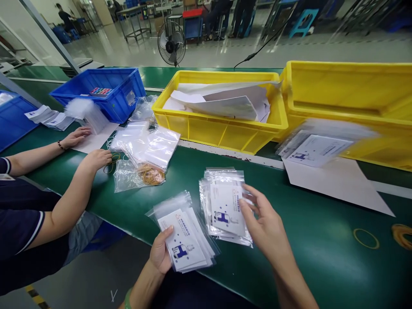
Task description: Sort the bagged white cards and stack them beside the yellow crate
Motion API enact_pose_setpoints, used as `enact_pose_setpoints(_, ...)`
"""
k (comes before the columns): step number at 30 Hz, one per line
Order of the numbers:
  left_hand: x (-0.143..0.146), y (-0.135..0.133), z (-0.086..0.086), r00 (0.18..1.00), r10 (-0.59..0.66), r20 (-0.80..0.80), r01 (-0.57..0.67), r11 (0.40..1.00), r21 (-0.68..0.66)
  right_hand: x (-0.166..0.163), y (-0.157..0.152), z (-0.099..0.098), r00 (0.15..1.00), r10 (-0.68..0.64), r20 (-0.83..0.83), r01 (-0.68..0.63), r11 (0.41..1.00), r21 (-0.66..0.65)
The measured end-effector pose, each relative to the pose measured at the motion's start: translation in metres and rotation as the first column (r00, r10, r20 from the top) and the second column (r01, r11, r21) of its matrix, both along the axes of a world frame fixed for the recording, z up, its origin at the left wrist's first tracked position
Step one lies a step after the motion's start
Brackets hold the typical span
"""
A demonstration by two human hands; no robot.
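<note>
My left hand (161, 254) grips a fanned bundle of clear plastic bags with white printed cards inside (183, 234), held over the near edge of the green table. My right hand (265, 225) has its fingers curled on the right side of a second stack of the same bagged cards (223, 204), which lies flat on the green surface (309, 240). The two stacks sit side by side, a little apart.
A co-worker's two hands (96, 159) rest at the left by a pile of empty clear bags (146, 146) and a bag of rubber bands (151, 175). Two yellow bins (222, 128) and blue bins (106, 92) stand behind. More cards (317, 148) and loose rubber bands (366, 238) lie right.
</note>
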State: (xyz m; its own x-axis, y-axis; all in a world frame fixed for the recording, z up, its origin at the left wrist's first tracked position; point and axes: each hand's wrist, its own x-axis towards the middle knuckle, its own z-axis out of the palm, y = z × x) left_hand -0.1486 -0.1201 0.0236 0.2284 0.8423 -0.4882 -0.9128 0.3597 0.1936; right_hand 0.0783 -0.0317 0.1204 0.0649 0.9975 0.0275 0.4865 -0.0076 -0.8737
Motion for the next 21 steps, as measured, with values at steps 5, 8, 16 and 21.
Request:
enact_pose_setpoints(5,0.009,0.002,0.007,0.999,-0.040,-0.014,0.040,0.999,0.020,-0.033,-0.015,-0.003,0.905,0.424,-0.034,-0.426,0.900,-0.092)
enact_pose_setpoints(8,0.010,0.002,0.010,0.998,-0.053,-0.013,0.054,0.998,0.041,-0.046,-0.023,0.000,0.842,0.516,-0.159,-0.537,0.831,-0.147)
enact_pose_setpoints(16,0.002,0.001,0.011,0.998,-0.062,-0.002,0.062,0.994,0.087,-0.014,-0.013,0.003,0.974,0.217,-0.072,-0.226,0.962,-0.153)
enact_pose_setpoints(21,-0.004,0.004,0.012,1.000,0.002,-0.005,-0.001,0.998,0.057,-0.001,0.004,0.005,0.997,-0.005,0.083,0.006,1.000,-0.009)
